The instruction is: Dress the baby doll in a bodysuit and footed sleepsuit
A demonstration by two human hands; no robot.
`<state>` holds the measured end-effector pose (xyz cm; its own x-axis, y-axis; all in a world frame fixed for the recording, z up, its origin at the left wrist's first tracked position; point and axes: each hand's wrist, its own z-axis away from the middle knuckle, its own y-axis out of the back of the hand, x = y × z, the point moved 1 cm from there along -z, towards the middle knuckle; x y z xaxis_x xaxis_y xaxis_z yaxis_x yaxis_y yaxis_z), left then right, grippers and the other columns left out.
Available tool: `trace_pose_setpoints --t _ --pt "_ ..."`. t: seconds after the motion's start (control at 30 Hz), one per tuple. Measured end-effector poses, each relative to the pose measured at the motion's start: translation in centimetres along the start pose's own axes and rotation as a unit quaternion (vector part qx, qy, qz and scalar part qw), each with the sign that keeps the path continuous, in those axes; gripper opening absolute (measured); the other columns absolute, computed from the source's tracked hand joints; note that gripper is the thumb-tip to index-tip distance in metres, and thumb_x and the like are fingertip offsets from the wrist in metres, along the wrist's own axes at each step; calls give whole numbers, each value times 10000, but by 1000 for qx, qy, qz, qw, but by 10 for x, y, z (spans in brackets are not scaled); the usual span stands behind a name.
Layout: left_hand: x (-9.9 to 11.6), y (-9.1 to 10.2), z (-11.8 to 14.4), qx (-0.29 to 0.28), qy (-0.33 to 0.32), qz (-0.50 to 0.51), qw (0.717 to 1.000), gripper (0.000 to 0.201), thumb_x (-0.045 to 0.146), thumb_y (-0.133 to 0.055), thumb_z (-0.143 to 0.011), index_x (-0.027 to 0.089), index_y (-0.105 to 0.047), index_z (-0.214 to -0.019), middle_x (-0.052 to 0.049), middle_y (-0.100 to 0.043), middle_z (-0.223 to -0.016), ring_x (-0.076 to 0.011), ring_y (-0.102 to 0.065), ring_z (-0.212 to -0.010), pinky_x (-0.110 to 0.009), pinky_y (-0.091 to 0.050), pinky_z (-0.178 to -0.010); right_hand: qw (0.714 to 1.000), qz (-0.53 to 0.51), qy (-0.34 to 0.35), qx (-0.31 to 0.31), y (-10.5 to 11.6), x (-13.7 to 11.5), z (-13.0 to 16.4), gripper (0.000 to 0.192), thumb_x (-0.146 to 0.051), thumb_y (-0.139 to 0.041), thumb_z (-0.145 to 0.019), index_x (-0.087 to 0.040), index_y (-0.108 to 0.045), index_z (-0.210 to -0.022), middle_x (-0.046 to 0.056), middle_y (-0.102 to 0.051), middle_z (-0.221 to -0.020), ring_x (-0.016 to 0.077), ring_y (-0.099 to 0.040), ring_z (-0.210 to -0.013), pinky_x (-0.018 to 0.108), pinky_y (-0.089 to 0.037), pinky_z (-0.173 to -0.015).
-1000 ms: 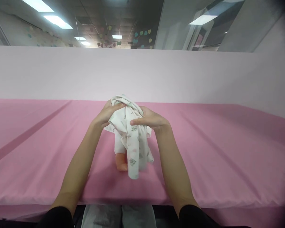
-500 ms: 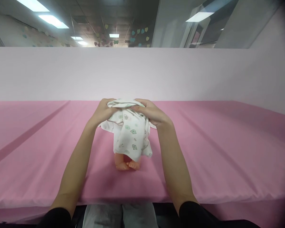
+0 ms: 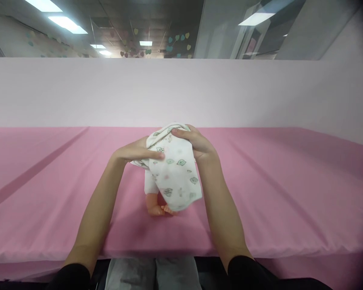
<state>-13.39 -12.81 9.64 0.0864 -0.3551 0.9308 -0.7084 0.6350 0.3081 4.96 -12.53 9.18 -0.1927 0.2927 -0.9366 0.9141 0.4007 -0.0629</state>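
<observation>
In the head view, our one view, we take the doll (image 3: 157,203) as landmark. It stands near the front edge of the pink bench (image 3: 290,193), roughly midway between our forearms, and only its bare feet and lower legs show; the rest is hidden under the white printed garment (image 3: 177,173). Its long axis runs upright, feet down on the bench and toes pointing toward us, with the head end up between our hands.

Our left hand (image 3: 136,152) lies to the left of the doll's top, fingers (image 3: 153,154) stretched out flat and pressed against the garment's left side, not curled around it. Our right hand (image 3: 196,143) sits above and to the right of the doll, its fingers closed over the top fold of the cloth and gripping it. The right hand is the nearer to the doll's head end and holds more of the cloth. From that grip the garment hangs down toward us and to the right, its lower hem (image 3: 181,205) ending just above and right of the doll's feet.

Behind the doll a pale partition (image 3: 78,92) rises along the bench's far edge.
</observation>
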Motion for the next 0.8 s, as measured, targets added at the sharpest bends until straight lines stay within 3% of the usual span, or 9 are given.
trace_pose_setpoints --t 0.07,0.13,0.27,0.37,0.57,0.67,0.8 --pt "2 0 0 30 -20 -2 999 639 307 -783 -597 200 -574 -1191 -82 -670 -1079 -254 -620 -998 -335 -514 -801 1000 -9 12 5 -3 0 -1 411 -478 -788 -627 -165 -673 -867 75 -685 -794 255 -667 -822 374 -550 -728" --pt "1 4 -1 105 -52 23 993 513 313 -742 -647 167 -610 -1121 -87 -681 -1040 -241 -634 -958 -319 -513 -789 1000 2 21 -8 -5 -2 1 452 -464 -799 -615 -176 -669 -939 69 -691 -850 251 -661 -862 366 -548 -749" --pt "-8 11 -6 198 -66 67 976 318 330 -649 -738 138 -639 -991 -78 -690 -910 -214 -656 -835 -295 -518 -704 990 112 -52 -63 -7 -1 6 582 -299 -877 -500 -190 -654 -1026 61 -687 -965 253 -646 -915 350 -548 -756" --pt "-14 12 -10 193 -48 98 975 289 353 -611 -775 152 -633 -981 -66 -685 -850 -202 -657 -785 -304 -524 -686 989 104 -76 -74 -6 5 2 552 -255 -868 -518 -188 -652 -1022 67 -687 -987 258 -645 -928 348 -549 -756" --pt "-19 10 -15 129 -24 123 984 323 376 -665 -756 162 -638 -996 -79 -702 -877 -223 -666 -842 -334 -537 -764 998 -64 21 -3 -2 9 -10 331 -394 -772 -642 -168 -658 -856 74 -696 -872 269 -652 -908 366 -551 -773" --pt "-20 9 -13 102 -12 133 986 364 447 -641 -774 144 -644 -976 -94 -706 -870 -253 -670 -881 -355 -542 -790 997 -73 -11 23 -8 3 -9 302 -435 -732 -695 -174 -644 -821 70 -691 -807 264 -656 -876 358 -560 -727" --pt "-17 10 -11 125 -31 140 982 377 440 -664 -763 130 -635 -976 -88 -705 -849 -267 -669 -910 -368 -540 -826 996 -84 -30 18 -18 0 -5 331 -453 -700 -747 -162 -643 -895 65 -685 -763 241 -660 -827 330 -560 -696"
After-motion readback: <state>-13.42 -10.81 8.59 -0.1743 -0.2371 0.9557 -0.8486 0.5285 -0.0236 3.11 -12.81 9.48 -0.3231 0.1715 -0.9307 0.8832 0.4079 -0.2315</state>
